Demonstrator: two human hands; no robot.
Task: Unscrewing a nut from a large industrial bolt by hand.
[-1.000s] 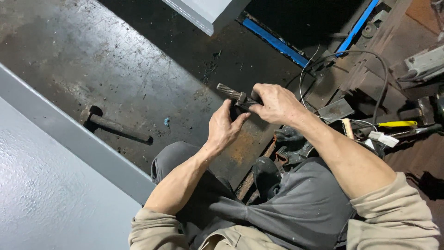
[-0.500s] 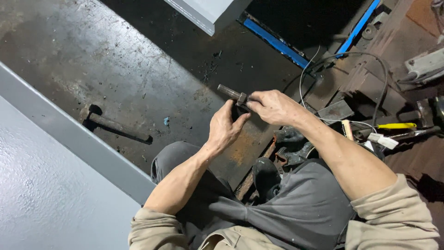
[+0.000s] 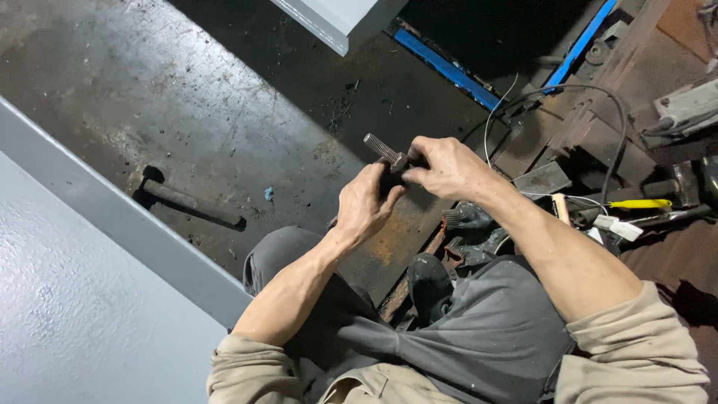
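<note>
I hold a long threaded steel bolt (image 3: 383, 149) with a nut on it above the dark floor. My right hand (image 3: 447, 168) grips the bolt at the nut, its threaded end pointing up and to the left. My left hand (image 3: 364, 203) closes around the lower part of the same bolt, just below and left of the right hand. Most of the bolt's shank is hidden under my fingers. My knees in grey trousers (image 3: 479, 329) are below the hands.
A hammer (image 3: 187, 200) lies on the stained floor to the left. A grey painted steel beam (image 3: 97, 247) runs diagonally at left. At right lie a yellow-handled screwdriver (image 3: 639, 204), cables, metal parts and blue bars (image 3: 447, 69). A rusty plate (image 3: 396, 243) sits under my hands.
Both hands stay on the bolt. The right hand's fingers have shifted a little around the nut, and the bolt has tilted slightly.
</note>
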